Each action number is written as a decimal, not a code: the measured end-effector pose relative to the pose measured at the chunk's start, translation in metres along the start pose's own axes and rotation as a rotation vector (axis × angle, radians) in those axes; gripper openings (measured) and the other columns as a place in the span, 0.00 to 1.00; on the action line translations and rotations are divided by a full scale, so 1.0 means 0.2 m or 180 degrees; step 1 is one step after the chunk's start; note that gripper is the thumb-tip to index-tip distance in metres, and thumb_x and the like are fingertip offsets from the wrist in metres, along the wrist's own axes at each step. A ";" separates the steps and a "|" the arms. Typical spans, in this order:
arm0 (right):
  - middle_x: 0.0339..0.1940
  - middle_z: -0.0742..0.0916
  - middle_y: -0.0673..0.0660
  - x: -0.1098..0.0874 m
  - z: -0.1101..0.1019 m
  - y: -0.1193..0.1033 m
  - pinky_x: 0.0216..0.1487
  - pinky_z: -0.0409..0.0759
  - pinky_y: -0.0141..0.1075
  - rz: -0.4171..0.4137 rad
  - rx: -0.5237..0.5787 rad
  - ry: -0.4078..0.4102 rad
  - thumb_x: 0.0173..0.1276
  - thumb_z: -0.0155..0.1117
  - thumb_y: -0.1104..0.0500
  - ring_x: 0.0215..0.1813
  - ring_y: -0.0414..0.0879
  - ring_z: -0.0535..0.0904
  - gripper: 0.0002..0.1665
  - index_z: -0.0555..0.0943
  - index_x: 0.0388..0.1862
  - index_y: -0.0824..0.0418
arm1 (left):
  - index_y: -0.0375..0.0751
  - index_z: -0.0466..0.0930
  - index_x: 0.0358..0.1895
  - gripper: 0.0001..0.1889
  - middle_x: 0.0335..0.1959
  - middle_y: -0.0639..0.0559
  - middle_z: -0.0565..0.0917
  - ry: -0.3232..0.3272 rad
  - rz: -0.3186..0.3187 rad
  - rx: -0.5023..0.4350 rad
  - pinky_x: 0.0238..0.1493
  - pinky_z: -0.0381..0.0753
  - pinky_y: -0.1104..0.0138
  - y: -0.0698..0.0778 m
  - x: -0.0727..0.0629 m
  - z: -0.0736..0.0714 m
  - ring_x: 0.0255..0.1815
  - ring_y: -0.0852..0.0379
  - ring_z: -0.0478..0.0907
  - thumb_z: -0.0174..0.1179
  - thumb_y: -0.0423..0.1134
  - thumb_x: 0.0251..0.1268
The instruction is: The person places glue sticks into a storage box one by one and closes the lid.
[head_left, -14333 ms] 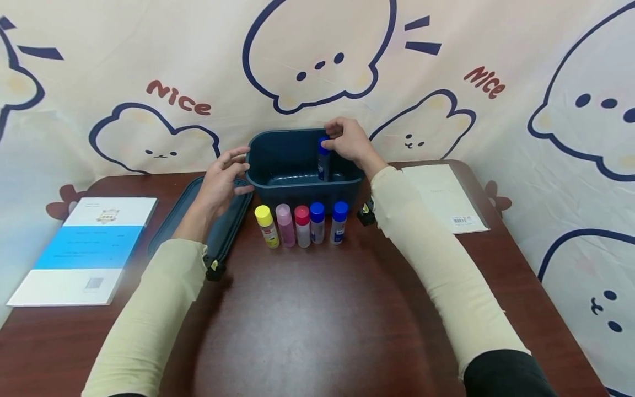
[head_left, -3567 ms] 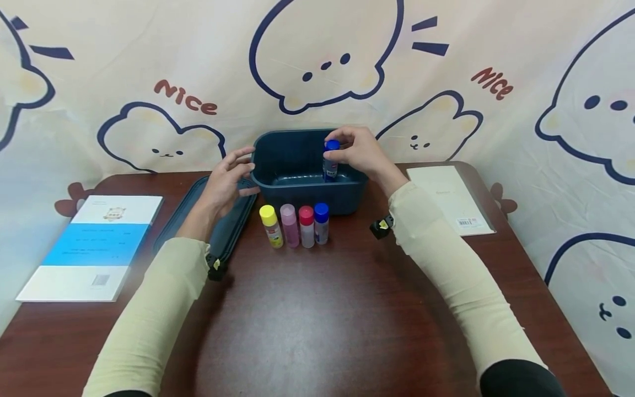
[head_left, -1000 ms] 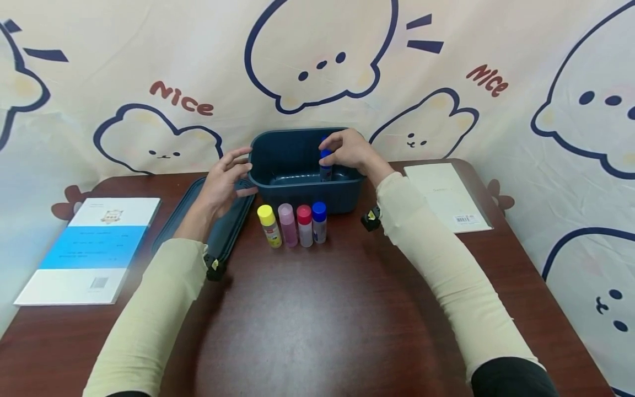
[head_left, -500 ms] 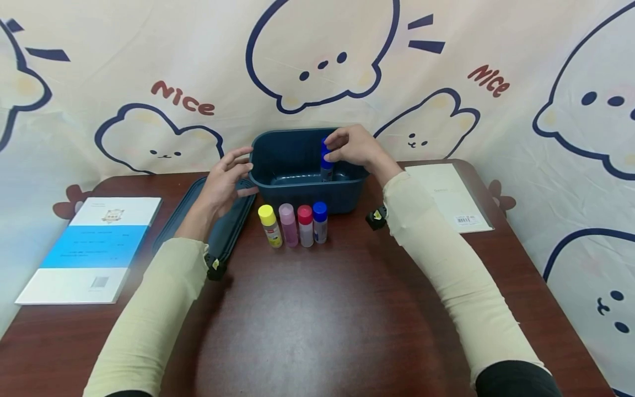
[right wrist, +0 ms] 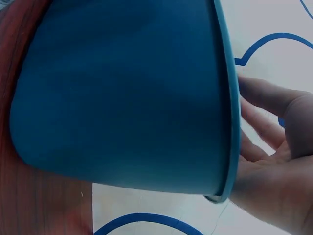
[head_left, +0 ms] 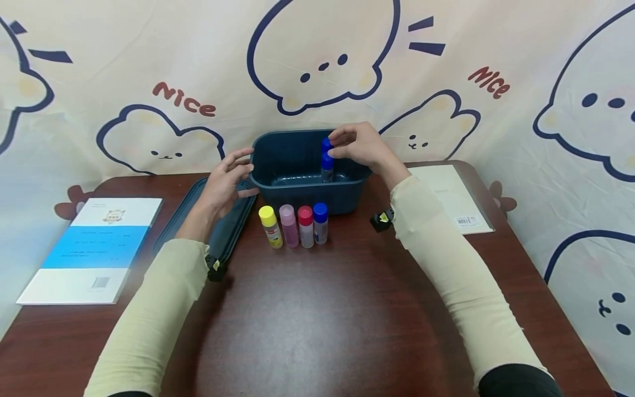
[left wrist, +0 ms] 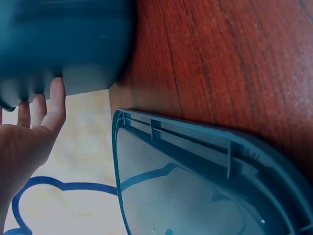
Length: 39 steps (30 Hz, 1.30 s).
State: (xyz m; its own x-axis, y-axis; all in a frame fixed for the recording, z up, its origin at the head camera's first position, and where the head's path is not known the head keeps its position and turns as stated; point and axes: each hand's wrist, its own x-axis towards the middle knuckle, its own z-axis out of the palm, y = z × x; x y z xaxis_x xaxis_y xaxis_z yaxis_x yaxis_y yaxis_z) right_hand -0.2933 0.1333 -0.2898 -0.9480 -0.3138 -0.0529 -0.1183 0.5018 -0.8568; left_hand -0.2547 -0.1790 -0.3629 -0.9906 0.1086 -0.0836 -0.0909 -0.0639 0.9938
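Note:
A dark teal plastic bin (head_left: 307, 197) stands against the back wall. Fingertips of my left hand (head_left: 221, 184) press on its left end; the left wrist view has those fingers (left wrist: 57, 100) touching the bin's outer wall. My right hand (head_left: 364, 146) is over the bin's right side, thumb and fingers spread beside two blue-capped tubes (head_left: 327, 161), which stand upright inside, one behind the other. In the right wrist view the bin wall hides the tubes. In front of the bin stand a yellow-capped bottle (head_left: 271, 227), a pink bottle (head_left: 289, 226), a red-capped tube (head_left: 306, 227) and another blue-capped tube (head_left: 321, 224).
The bin's teal lid (head_left: 225, 226) lies on the table under my left forearm. A white and blue book (head_left: 89, 248) is at the left, a pale notebook (head_left: 453, 198) at the right. A printed cloth (head_left: 223, 55) hangs behind the brown table (head_left: 292, 314).
A blue-capped tube from the row has gone into the bin since 3.6 seconds ago and stands in front of another. Over the last second my right hand has drawn rightward off it.

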 end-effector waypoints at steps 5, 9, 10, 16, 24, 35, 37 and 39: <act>0.60 0.83 0.63 -0.01 0.00 0.02 0.64 0.76 0.44 -0.0196 0.0028 0.0021 0.71 0.69 0.60 0.59 0.53 0.78 0.23 0.79 0.63 0.65 | 0.49 0.65 0.75 0.24 0.71 0.46 0.63 -0.0002 -0.0015 -0.0008 0.63 0.73 0.40 0.00 0.00 0.00 0.59 0.46 0.64 0.52 0.40 0.80; 0.60 0.83 0.64 -0.01 0.00 0.03 0.65 0.76 0.45 -0.0288 0.0074 0.0021 0.71 0.69 0.60 0.60 0.53 0.78 0.24 0.79 0.63 0.67 | 0.48 0.65 0.75 0.24 0.71 0.45 0.63 0.0002 -0.0008 -0.0002 0.63 0.73 0.40 0.00 0.00 0.00 0.58 0.46 0.65 0.51 0.40 0.80; 0.61 0.83 0.64 -0.02 0.00 0.03 0.65 0.76 0.45 -0.0306 0.0091 0.0016 0.71 0.69 0.60 0.60 0.54 0.78 0.25 0.78 0.64 0.67 | 0.48 0.65 0.75 0.24 0.71 0.44 0.63 0.0003 -0.0005 -0.0001 0.63 0.73 0.40 0.00 0.00 0.00 0.58 0.46 0.65 0.51 0.40 0.80; 0.60 0.83 0.64 -0.05 0.00 0.03 0.65 0.76 0.45 -0.0465 0.0213 -0.0006 0.71 0.69 0.60 0.58 0.53 0.79 0.25 0.78 0.64 0.67 | 0.48 0.64 0.76 0.24 0.72 0.45 0.62 0.0009 -0.0012 0.0009 0.64 0.72 0.40 0.00 0.00 0.00 0.59 0.46 0.63 0.51 0.39 0.80; 0.58 0.84 0.62 -0.11 0.01 0.03 0.63 0.77 0.43 -0.0681 0.0278 -0.0068 0.69 0.71 0.58 0.57 0.51 0.81 0.25 0.80 0.62 0.65 | 0.49 0.65 0.75 0.24 0.70 0.46 0.64 0.0014 0.0005 0.0010 0.63 0.73 0.40 -0.01 -0.01 0.00 0.59 0.45 0.64 0.51 0.40 0.80; 0.56 0.86 0.58 -0.18 0.04 0.06 0.60 0.80 0.44 -0.0878 0.0623 -0.0245 0.70 0.70 0.58 0.56 0.50 0.82 0.23 0.81 0.61 0.61 | 0.51 0.66 0.74 0.23 0.70 0.47 0.64 0.0001 -0.0019 0.0027 0.63 0.74 0.41 -0.01 0.00 0.00 0.58 0.48 0.64 0.52 0.42 0.80; 0.56 0.86 0.58 -0.18 0.05 0.06 0.60 0.80 0.44 -0.0916 0.0662 -0.0275 0.69 0.70 0.59 0.56 0.50 0.82 0.22 0.81 0.61 0.62 | 0.51 0.66 0.74 0.23 0.70 0.47 0.64 0.0008 -0.0005 0.0041 0.63 0.74 0.41 -0.01 0.00 0.00 0.58 0.47 0.64 0.52 0.42 0.80; 0.57 0.86 0.59 -0.19 0.05 0.06 0.60 0.80 0.44 -0.0940 0.0675 -0.0299 0.69 0.70 0.59 0.57 0.50 0.82 0.23 0.81 0.61 0.62 | 0.51 0.66 0.74 0.23 0.70 0.46 0.64 0.0010 0.0003 0.0051 0.63 0.73 0.41 -0.01 0.00 0.00 0.58 0.48 0.64 0.52 0.42 0.80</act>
State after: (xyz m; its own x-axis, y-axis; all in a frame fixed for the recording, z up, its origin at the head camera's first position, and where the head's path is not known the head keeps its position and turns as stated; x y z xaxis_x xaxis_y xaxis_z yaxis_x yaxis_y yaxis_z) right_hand -0.2546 0.1428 -0.3039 -0.8499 -0.4975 0.1740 -0.3094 0.2037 -0.9289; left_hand -0.2544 -0.1782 -0.3644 -0.9910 0.1056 -0.0829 -0.0883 -0.0481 0.9949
